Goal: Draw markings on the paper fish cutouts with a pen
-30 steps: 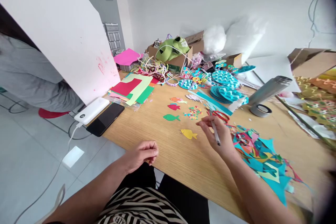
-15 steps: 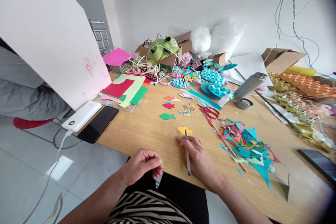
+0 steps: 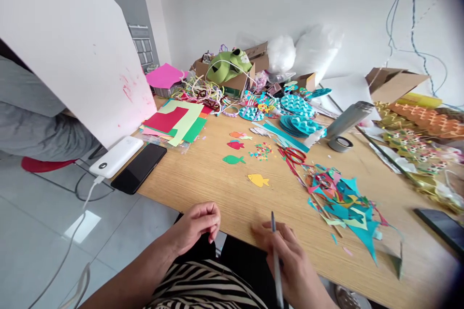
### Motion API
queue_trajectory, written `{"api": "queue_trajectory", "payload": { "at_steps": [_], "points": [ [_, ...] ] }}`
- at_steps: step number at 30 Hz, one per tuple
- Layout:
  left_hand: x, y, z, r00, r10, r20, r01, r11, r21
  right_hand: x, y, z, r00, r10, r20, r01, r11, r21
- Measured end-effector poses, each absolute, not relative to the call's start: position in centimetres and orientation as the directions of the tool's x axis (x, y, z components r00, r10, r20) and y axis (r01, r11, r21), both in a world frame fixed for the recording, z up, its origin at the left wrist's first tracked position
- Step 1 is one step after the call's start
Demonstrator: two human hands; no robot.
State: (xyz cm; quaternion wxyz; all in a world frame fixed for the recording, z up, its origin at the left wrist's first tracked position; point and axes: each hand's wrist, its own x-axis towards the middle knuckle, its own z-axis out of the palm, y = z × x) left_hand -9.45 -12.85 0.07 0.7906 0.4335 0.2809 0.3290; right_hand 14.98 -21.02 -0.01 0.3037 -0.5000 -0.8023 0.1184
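Observation:
My right hand [image 3: 286,253] is closed around a pen [image 3: 276,260] at the table's front edge, slightly blurred. My left hand [image 3: 201,222] rests at the same edge with its fingers curled; whether anything is in them is hidden. Beyond my right hand a yellow paper fish [image 3: 257,180] lies flat on the wooden table [image 3: 203,174]. Farther back are a green paper fish [image 3: 234,160], a red one [image 3: 235,144] and an orange one [image 3: 237,134]. Beside them sits a small heap of coloured paper bits [image 3: 261,151].
Red-handled scissors [image 3: 294,155] lie near a pile of paper scraps [image 3: 340,198]. A black phone [image 3: 138,169] and a white power bank [image 3: 116,157] are at left. Coloured paper sheets [image 3: 177,120], a metal flask [image 3: 350,118] and a tape roll [image 3: 340,144] stand farther back.
My right hand has drawn back from the yellow fish toward the table's front edge, still with the pen. The yellow fish now shows whole. My left hand has barely moved.

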Motion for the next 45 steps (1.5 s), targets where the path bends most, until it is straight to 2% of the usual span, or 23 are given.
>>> {"api": "queue_trajectory", "payload": {
  "at_steps": [4,8,10,14,16,18,23,28,36,42,45],
  "points": [
    [-9.6,-12.8,0.2,0.617,0.775,-0.139,-0.346,0.426,0.836,14.4,-21.7,0.3,-0.128,0.916,0.380,0.631,0.371,-0.681],
    [-9.1,-12.8,0.6,0.588,0.799,-0.125,-0.399,0.421,0.814,12.5,-20.4,0.5,-0.060,0.916,0.396,0.552,0.361,-0.751],
    [-8.6,-12.6,0.9,0.576,0.809,-0.115,-0.421,0.415,0.806,11.3,-19.5,0.9,0.029,0.920,0.390,0.493,0.326,-0.807],
    [-7.5,-12.1,1.2,0.595,0.799,-0.086,-0.465,0.430,0.774,9.1,-18.0,2.2,0.183,0.924,0.336,0.235,0.291,-0.928],
    [-7.0,-11.9,1.2,0.623,0.780,-0.060,-0.493,0.451,0.744,8.4,-17.5,2.9,0.185,0.932,0.313,0.138,0.291,-0.947],
    [-6.5,-11.8,1.1,0.652,0.758,-0.036,-0.514,0.475,0.714,8.0,-17.3,3.4,0.176,0.936,0.306,0.112,0.289,-0.951],
    [-5.5,-11.9,0.6,0.718,0.695,-0.022,-0.513,0.551,0.659,7.5,-17.1,3.8,0.177,0.923,0.342,0.156,0.316,-0.936],
    [-5.1,-12.0,0.0,0.728,0.684,-0.043,-0.516,0.588,0.623,7.4,-17.1,4.0,0.202,0.907,0.370,0.283,0.308,-0.908],
    [-5.0,-11.9,-0.2,0.711,0.701,-0.052,-0.530,0.583,0.615,7.7,-17.2,4.3,0.171,0.850,0.498,0.534,0.344,-0.772],
    [-4.9,-12.0,0.0,0.723,0.688,-0.054,-0.517,0.592,0.618,7.7,-17.2,4.3,0.146,0.813,0.564,0.583,0.390,-0.713],
    [-4.8,-12.1,0.3,0.736,0.675,-0.056,-0.502,0.600,0.623,7.7,-17.2,4.1,0.186,0.833,0.520,0.519,0.367,-0.773]
  ]
}}
